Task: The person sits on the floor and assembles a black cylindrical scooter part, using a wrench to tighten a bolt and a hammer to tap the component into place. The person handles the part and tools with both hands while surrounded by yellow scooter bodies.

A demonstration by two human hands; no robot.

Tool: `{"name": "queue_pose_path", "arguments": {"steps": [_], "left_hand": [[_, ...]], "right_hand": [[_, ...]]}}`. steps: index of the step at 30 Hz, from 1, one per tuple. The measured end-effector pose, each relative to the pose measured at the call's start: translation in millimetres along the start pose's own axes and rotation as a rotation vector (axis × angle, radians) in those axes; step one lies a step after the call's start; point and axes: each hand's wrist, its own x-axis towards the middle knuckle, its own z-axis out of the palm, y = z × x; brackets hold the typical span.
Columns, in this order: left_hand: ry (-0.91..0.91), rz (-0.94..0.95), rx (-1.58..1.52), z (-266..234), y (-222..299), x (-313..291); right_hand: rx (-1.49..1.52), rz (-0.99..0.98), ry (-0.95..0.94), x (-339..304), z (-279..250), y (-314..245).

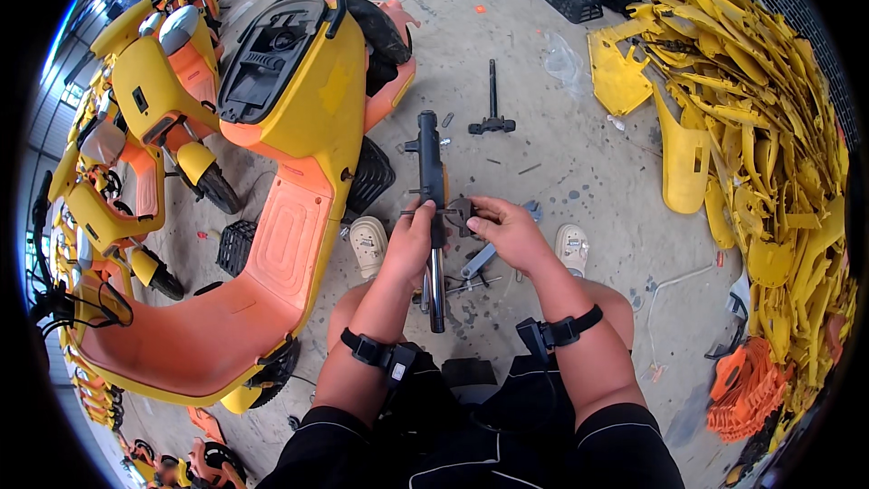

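Note:
My left hand (414,240) is closed around a fork leg (431,167), a black tube with a shiny metal lower part, held upright between my knees. Against the tube's right side is a small dark block-like part (460,215), which the fingers of my right hand (509,231) pinch. Whether that part is fixed to the fork leg, I cannot tell. A thin bolt or pin (416,212) sticks out beside my left thumb. On the floor beyond lies a black steering stem with a clamp (492,120).
To the left stands a yellow and orange scooter (312,154), with more scooters behind it. A tall heap of yellow body panels (760,127) fills the right, with stacked orange panels (747,389) nearer. Grey-blue tools (480,260) lie between my shoes; black crates (570,0) are at the back.

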Motion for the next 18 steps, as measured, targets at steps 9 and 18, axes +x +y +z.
{"name": "queue_pose_path", "arguments": {"steps": [9,18], "left_hand": [[0.001,0.008,0.018,2,3,-3],[0.012,-0.007,0.024,4,3,-2]], "right_hand": [[-0.126,-0.080,0.041,2,3,2],[-0.037,-0.090,0.068,6,-1,18]]}}
